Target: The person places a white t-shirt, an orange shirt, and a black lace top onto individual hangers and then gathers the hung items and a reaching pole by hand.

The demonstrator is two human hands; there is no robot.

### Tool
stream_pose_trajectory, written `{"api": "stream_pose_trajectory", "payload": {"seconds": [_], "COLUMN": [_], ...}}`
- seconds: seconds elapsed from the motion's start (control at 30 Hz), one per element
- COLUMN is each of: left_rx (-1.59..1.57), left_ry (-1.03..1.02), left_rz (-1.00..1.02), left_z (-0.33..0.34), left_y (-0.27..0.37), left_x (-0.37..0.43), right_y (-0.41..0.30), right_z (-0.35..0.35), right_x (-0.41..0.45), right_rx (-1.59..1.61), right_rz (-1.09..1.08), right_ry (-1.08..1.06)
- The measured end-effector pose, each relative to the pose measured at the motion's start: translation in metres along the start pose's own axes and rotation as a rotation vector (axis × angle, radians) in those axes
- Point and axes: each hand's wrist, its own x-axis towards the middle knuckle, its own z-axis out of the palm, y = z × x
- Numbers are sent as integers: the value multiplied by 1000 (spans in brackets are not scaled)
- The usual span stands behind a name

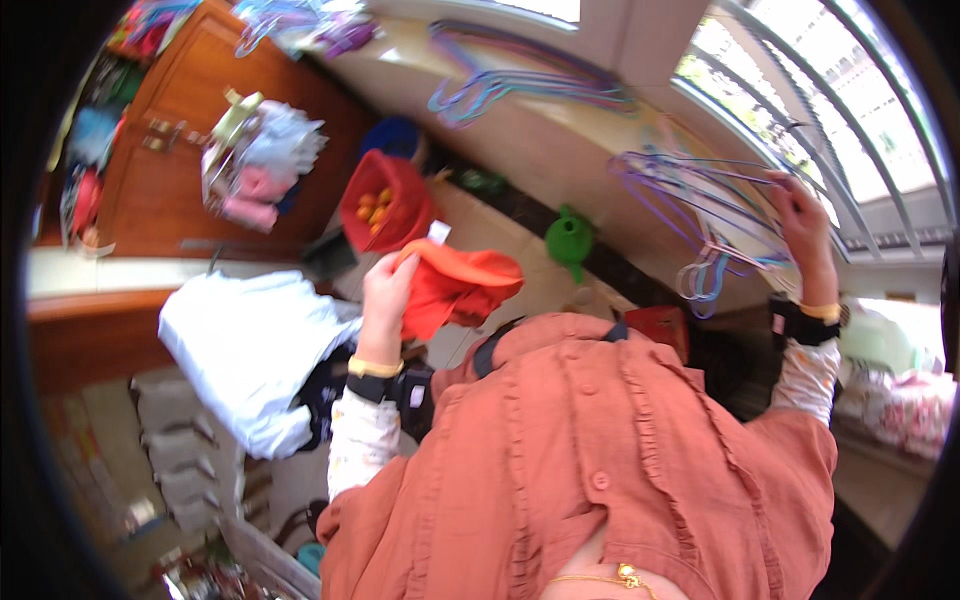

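Observation:
My left hand (388,294) grips an orange-red cloth garment (465,289) by its edge, and the fabric hangs to the right with a small white label at its top. Out at the right, my right hand (802,214) is closed on one end of a purple plastic clothes hanger (739,176). Around it hang several more purple and blue hangers (667,199), tangled together, with hooks pointing down in the picture. Blur hides which of them my fingers hold besides that one.
A red bag (386,187) with orange fruit stands on the floor near a green watering can (568,240). More hangers (525,90) hang along the wall. White-blue cloth (247,352) lies at left. Clipped laundry (259,161) hangs before a wooden cabinet (165,202). Window bars (817,105) rise at right.

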Motion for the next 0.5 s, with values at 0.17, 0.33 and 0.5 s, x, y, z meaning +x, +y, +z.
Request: {"api": "stream_pose_trajectory", "payload": {"seconds": [0.17, 0.33, 0.5], "left_rx": [-44, -95, -134], "left_ry": [85, 103, 96], "left_rz": [-25, 11, 87], "left_z": [-20, -33, -37], "left_y": [8, 20, 34], "left_x": [0, 9, 11], "right_y": [-23, -90, -165], "right_z": [9, 34, 93], "right_x": [1, -12, -25], "right_rx": [66, 215, 321], "right_rz": [-125, -210, -201], "right_ry": [-8, -167, -559]}}
